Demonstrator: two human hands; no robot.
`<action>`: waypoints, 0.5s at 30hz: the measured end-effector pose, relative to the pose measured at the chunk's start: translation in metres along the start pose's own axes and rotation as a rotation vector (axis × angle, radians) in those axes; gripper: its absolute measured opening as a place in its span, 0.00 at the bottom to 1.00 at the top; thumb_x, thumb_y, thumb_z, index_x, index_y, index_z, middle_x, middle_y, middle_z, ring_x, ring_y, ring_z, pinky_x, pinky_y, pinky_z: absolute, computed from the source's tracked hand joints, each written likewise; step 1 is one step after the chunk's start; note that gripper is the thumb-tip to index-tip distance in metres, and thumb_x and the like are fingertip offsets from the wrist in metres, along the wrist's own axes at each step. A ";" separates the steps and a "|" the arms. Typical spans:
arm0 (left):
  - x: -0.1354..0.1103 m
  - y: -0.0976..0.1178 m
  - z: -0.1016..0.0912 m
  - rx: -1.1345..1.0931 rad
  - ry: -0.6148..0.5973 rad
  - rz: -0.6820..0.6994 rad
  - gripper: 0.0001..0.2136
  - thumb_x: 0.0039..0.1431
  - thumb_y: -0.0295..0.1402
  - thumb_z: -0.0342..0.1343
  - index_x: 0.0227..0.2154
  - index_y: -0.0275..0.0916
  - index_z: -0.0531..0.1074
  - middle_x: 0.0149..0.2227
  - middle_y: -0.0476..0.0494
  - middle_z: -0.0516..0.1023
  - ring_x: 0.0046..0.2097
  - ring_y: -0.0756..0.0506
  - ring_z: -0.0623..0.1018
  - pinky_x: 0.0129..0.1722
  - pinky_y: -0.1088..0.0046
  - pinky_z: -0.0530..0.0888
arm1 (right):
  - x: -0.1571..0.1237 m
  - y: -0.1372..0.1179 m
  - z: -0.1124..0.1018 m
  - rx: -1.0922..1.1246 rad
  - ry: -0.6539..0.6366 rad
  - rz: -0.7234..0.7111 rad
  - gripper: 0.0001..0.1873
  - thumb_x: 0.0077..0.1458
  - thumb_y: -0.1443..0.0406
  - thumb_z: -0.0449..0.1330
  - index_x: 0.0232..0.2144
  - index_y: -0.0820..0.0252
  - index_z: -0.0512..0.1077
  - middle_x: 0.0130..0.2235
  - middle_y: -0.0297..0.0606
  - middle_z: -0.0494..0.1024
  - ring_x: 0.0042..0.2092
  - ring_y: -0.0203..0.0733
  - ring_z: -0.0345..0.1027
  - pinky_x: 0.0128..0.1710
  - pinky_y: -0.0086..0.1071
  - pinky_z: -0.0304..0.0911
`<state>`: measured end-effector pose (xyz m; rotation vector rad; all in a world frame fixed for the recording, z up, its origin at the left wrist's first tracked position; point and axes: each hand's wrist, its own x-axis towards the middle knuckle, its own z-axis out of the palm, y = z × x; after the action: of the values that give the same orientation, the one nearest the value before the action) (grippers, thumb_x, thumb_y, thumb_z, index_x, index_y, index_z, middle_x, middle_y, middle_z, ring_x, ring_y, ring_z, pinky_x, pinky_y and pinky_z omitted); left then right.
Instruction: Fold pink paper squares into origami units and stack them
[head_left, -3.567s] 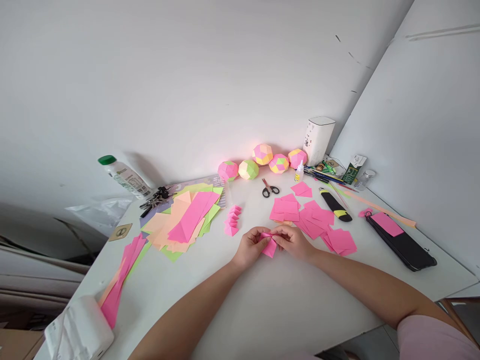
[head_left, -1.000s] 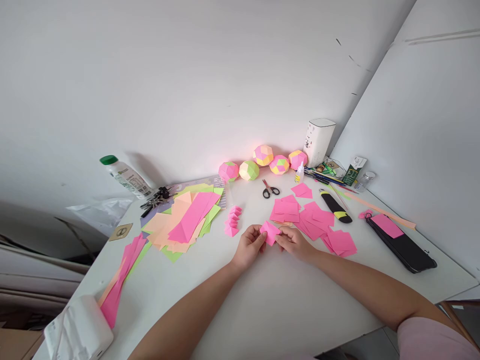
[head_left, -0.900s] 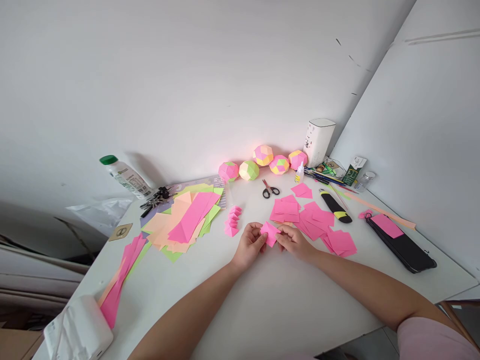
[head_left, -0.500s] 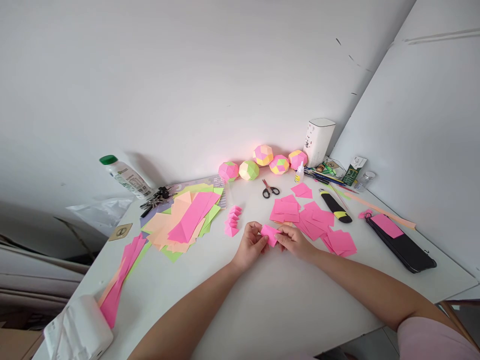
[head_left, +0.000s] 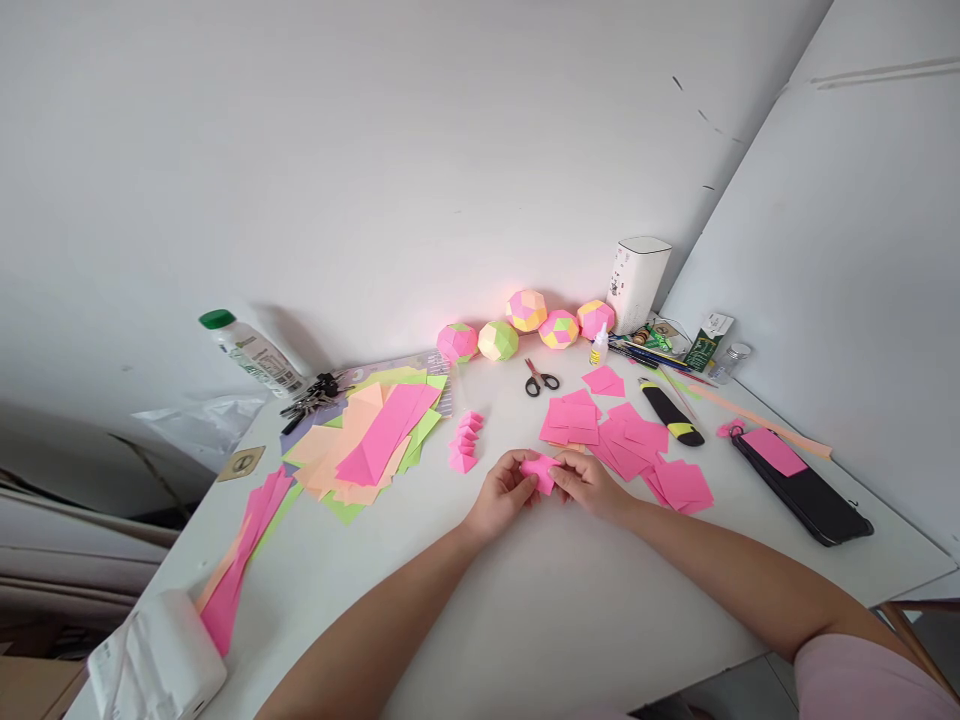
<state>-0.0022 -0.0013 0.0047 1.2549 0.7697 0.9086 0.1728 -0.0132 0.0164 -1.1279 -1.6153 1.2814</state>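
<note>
A small piece of pink paper (head_left: 539, 471) is held between my two hands above the white table (head_left: 480, 600). My left hand (head_left: 507, 492) pinches its left side, thumb in front. My right hand (head_left: 588, 482) grips the right side the same way. The fingers behind the paper are partly hidden. Left of my hands stands a short row of folded pink paper pieces (head_left: 466, 443). Just beyond and right of my right hand lie loose pink paper squares (head_left: 571, 420), with more pink squares (head_left: 682, 484) nearer its wrist.
Paper balls (head_left: 498, 341) line the wall. Scissors (head_left: 540, 380), a glue bottle (head_left: 599, 346) and a utility knife (head_left: 672, 412) lie beyond my hands. Coloured sheets (head_left: 386, 430), keys (head_left: 311, 395) and a tilted bottle (head_left: 253, 355) are left; a black pouch (head_left: 806, 492) is right.
The pink paper has tilted slightly between my hands, and my left fingers have shifted a little over its top edge. Everything else on the table stays put.
</note>
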 end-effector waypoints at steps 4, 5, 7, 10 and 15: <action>0.001 -0.004 -0.001 0.033 0.031 -0.004 0.16 0.52 0.41 0.57 0.41 0.38 0.64 0.23 0.54 0.64 0.22 0.55 0.62 0.20 0.79 0.61 | 0.000 0.002 0.000 -0.022 -0.002 0.000 0.14 0.56 0.57 0.54 0.27 0.62 0.67 0.20 0.31 0.68 0.23 0.34 0.64 0.24 0.28 0.60; 0.001 -0.004 -0.001 0.037 0.033 -0.006 0.17 0.52 0.41 0.57 0.41 0.38 0.64 0.23 0.54 0.63 0.21 0.55 0.61 0.20 0.79 0.59 | 0.000 0.004 0.000 -0.010 0.007 -0.003 0.14 0.56 0.57 0.54 0.28 0.62 0.68 0.20 0.31 0.68 0.23 0.34 0.64 0.24 0.28 0.60; 0.001 -0.004 -0.001 0.037 0.029 -0.013 0.17 0.51 0.42 0.57 0.41 0.38 0.65 0.23 0.54 0.63 0.20 0.56 0.59 0.19 0.79 0.57 | 0.000 0.006 0.000 0.034 0.045 -0.011 0.12 0.55 0.57 0.55 0.33 0.62 0.67 0.21 0.30 0.68 0.23 0.33 0.64 0.23 0.28 0.61; 0.001 -0.003 -0.001 0.039 0.028 -0.028 0.17 0.51 0.42 0.57 0.40 0.38 0.65 0.22 0.54 0.63 0.20 0.56 0.59 0.18 0.79 0.57 | 0.001 0.010 0.001 0.096 0.091 -0.022 0.13 0.54 0.58 0.57 0.38 0.60 0.66 0.24 0.30 0.69 0.22 0.32 0.64 0.23 0.28 0.62; 0.000 -0.001 0.000 0.051 0.052 -0.022 0.18 0.51 0.43 0.57 0.41 0.38 0.66 0.24 0.53 0.66 0.22 0.54 0.62 0.21 0.78 0.63 | 0.002 0.010 0.000 0.098 0.038 -0.054 0.13 0.53 0.58 0.57 0.38 0.60 0.69 0.29 0.33 0.72 0.23 0.31 0.65 0.23 0.28 0.63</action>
<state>-0.0022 -0.0007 0.0033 1.2688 0.8509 0.9119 0.1736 -0.0107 0.0068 -1.0354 -1.5284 1.2827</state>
